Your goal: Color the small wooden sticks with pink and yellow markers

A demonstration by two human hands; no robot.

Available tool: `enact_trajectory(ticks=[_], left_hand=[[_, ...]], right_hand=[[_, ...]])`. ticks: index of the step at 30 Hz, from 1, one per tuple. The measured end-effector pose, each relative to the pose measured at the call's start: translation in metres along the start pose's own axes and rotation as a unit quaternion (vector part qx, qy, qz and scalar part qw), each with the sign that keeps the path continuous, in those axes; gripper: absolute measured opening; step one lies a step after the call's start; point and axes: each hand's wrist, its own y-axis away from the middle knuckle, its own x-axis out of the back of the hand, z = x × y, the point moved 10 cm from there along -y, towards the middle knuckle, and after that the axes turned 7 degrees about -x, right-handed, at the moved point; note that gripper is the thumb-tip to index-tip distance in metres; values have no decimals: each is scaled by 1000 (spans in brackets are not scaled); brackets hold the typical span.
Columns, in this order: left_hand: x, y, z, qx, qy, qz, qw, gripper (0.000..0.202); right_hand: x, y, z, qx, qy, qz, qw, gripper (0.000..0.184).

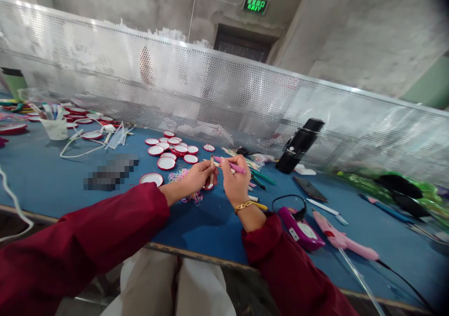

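Note:
My left hand (199, 175) pinches a thin pale stick (212, 168) and holds it upright over the blue table (52, 175). My right hand (234, 181), with a gold bracelet at the wrist, is closed on a pink pen-like tool (231, 165) that points left toward the stick. Both hands sit close together, fingertips nearly touching. Under them lie a tangle of colourful thin bands (182, 175) and a red-rimmed white lid (151, 179). Both arms wear dark red sleeves.
Several red-rimmed lids (175, 150) lie behind the hands. A black bottle (298, 147) stands to the right, with a pink glue gun (342, 238), a magenta device (302, 229) and a dark phone (310, 189). A plastic cup (55, 126) stands at left. A perforated metal screen (224, 96) closes the back.

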Motion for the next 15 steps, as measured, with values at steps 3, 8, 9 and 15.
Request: enact_trajectory(ticks=[3, 8, 9, 15], left_hand=[[0, -1, 0, -3, 1, 1, 1000, 34], [-1, 0, 0, -1, -1, -4, 1000, 32], [-1, 0, 0, -1, 0, -5, 1000, 32], [-1, 0, 3, -5, -9, 0, 1000, 35]], right_hand=[[-1, 0, 1, 0, -1, -3, 1000, 16], [-1, 0, 0, 3, -1, -3, 1000, 16], [0, 0, 0, 4, 0, 0, 1000, 16], [-2, 0, -1, 11, 5, -7, 1000, 16]])
